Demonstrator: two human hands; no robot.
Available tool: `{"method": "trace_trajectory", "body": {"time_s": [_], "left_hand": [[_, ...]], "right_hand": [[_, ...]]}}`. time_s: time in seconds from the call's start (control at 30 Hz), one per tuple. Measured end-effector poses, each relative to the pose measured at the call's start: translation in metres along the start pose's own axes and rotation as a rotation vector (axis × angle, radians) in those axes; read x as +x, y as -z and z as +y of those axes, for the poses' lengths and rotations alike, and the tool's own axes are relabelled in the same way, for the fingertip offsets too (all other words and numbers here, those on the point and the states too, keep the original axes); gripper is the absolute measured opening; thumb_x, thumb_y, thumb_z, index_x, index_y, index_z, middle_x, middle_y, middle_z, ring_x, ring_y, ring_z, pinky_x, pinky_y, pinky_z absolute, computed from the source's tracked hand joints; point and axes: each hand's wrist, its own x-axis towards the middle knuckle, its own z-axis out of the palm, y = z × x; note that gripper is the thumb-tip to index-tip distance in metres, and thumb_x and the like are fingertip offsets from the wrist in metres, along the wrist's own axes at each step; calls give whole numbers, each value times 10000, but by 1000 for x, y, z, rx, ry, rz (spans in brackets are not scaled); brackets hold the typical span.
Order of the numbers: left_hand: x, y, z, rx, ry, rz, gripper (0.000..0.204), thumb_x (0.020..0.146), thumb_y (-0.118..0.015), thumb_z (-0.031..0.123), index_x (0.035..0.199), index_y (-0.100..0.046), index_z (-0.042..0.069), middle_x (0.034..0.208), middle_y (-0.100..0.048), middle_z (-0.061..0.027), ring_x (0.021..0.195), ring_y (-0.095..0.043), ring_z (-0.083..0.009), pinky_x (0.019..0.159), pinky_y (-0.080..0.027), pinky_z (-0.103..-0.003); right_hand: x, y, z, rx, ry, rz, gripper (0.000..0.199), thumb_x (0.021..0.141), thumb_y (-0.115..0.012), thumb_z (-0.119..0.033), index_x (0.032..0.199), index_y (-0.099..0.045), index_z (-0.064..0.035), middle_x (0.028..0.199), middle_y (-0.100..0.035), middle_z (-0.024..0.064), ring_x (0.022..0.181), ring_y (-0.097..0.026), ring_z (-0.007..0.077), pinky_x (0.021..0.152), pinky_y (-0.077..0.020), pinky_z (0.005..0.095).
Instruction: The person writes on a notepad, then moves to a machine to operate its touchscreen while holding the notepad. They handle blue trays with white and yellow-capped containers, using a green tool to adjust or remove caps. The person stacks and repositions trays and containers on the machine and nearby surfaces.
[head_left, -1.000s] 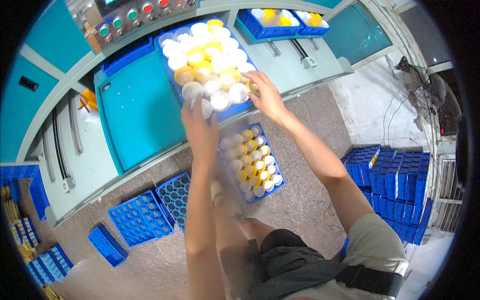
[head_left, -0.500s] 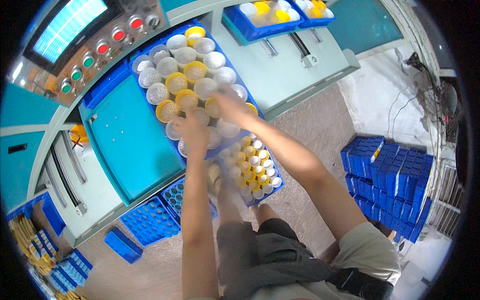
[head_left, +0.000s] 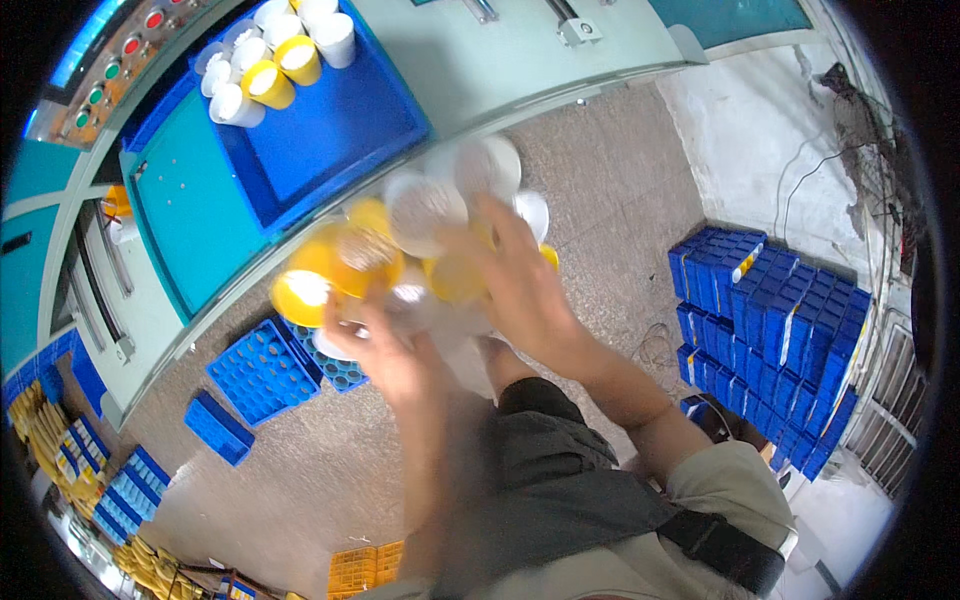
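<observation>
A cluster of white cups [head_left: 425,205] and yellow cups [head_left: 303,285] is squeezed between my two hands, off the bench's front edge. Pale, grainy-looking contents show in some of them. My left hand [head_left: 385,350] presses the cluster's near left side, fingers curled against the cups. Along the right side my right hand [head_left: 518,285] grips with bent fingers. Both hands and the held cups are smeared by motion. Beyond them, a blue tray [head_left: 325,145] lies on the bench, with several white and yellow cups [head_left: 268,83] standing at its far end.
A teal recessed surface [head_left: 190,240] adjoins the tray on the left. Blue crates with round holes [head_left: 262,370] sit on the floor below the bench. Stacked blue boxes [head_left: 770,340] stand at the right wall. Control buttons [head_left: 131,46] line the upper left panel.
Both hands have drawn a group of cups out of the blue tray, toward me and off the bench. The tray's near part is now bare. My view has shifted.
</observation>
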Motion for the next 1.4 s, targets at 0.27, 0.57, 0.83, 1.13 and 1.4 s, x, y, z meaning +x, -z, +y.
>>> {"method": "trace_trajectory", "body": {"time_s": [0.27,0.57,0.83,1.13,1.4], "left_hand": [[-130,-213,-185,46,157,-370,762,638,-642,-105,1367,-534,92,1442,-313,-328,1330,-360,-533,1131,-331,-527],[-175,-304,-299,110,236,-242,790,743,-684,14,1482,-469,194,1464,-314,-293,1319,-375,-501,1078,-383,-559],[-183,-319,-315,-51,177,-415,1122,632,-701,-176,1590,-285,235,1544,-226,-267,1399,-331,-460,1140,-371,-482],[-152,-292,-320,-26,255,-611,1105,672,-679,-139,1611,-206,199,1578,-187,-293,1449,-259,-478,1186,-312,-470],[-109,-272,-316,-412,383,-950,1096,713,-711,-61,1619,-130,146,1576,-239,-264,1474,-246,-426,1129,-398,-453]], "right_hand": [[-126,-187,197,90,-461,-441,609,767,-703,19,1340,-562,-134,1508,-390,240,1389,-405,434,1114,-386,471],[-198,-346,346,-61,-346,-468,609,885,-592,-40,1455,-496,-233,1601,-268,224,1403,-398,417,1125,-401,482],[-211,-413,358,-176,-414,-626,642,928,-547,-41,1516,-438,-274,1614,-213,233,1370,-438,417,1059,-470,480],[-170,-318,289,68,-605,-583,580,936,-624,-227,1490,-465,-158,1582,-296,248,1412,-390,396,1131,-369,452],[-172,-335,288,16,-475,-447,662,900,-538,-22,1515,-381,-209,1631,-187,172,1298,-499,439,875,-597,478]]}}
